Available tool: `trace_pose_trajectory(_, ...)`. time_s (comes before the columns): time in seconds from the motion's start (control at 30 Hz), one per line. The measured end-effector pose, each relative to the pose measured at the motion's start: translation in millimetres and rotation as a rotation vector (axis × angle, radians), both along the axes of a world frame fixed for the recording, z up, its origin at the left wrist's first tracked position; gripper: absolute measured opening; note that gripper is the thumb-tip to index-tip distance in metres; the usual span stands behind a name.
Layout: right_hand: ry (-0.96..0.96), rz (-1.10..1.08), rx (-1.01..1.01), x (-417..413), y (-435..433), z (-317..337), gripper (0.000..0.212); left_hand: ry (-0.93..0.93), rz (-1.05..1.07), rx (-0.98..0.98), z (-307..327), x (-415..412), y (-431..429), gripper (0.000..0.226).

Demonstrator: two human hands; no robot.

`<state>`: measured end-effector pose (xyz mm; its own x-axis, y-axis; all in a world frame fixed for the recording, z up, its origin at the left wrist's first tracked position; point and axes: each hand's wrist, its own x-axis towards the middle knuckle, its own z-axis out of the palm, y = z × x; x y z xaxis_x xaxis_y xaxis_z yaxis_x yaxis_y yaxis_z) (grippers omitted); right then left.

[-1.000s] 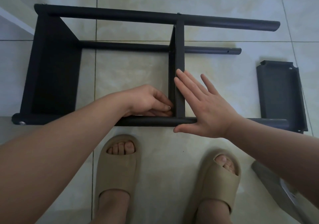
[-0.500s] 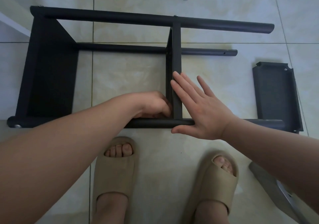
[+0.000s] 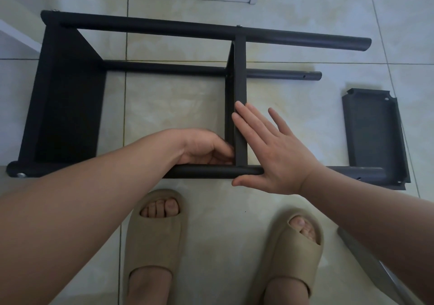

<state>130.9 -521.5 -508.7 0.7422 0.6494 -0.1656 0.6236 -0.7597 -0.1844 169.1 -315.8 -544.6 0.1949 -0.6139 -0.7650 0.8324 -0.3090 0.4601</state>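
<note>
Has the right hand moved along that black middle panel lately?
No. The right hand stays flat against the middle panel, thumb by the front tube as before.

A person is bracing a black shelf rack (image 3: 164, 28) lying on floor tiles (image 3: 169, 107).
The right hand (image 3: 274, 154) is pressing flat against the middle shelf (image 3: 240, 88); the left hand (image 3: 206, 147) is curling into the corner between that shelf and the near pole (image 3: 211, 171).

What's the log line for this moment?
left hand: curled beside middle shelf | right hand: flat against middle shelf | rack: lying on floor | loose shelf: apart
</note>
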Motion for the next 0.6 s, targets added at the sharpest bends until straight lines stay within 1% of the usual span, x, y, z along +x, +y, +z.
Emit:
trace_pose_trajectory(0.07,-0.004,-0.001,0.001,-0.1,-0.1,-0.2,0.113,-0.002,-0.004,0.010,-0.2,-0.1,0.2,0.031)
trace_pose_trajectory(0.23,0.000,-0.001,-0.006,-0.1,0.0,-0.5,0.114,-0.036,-0.009,0.061,2.3,-1.1,-0.8,0.018)
trace_pose_trajectory(0.37,0.009,-0.005,-0.006,0.3,0.2,0.0,0.114,-0.031,-0.024,0.078,2.5,-0.6,-1.0,0.027)
trace_pose_trajectory(0.5,0.017,-0.007,-0.003,0.3,0.4,0.8,0.114,-0.060,-0.009,0.039,-0.5,-1.5,-1.9,0.017)
trace_pose_trajectory(0.6,0.020,-0.009,-0.005,0.5,0.3,1.5,0.114,-0.062,-0.026,0.020,-2.8,-0.9,-0.6,0.021)
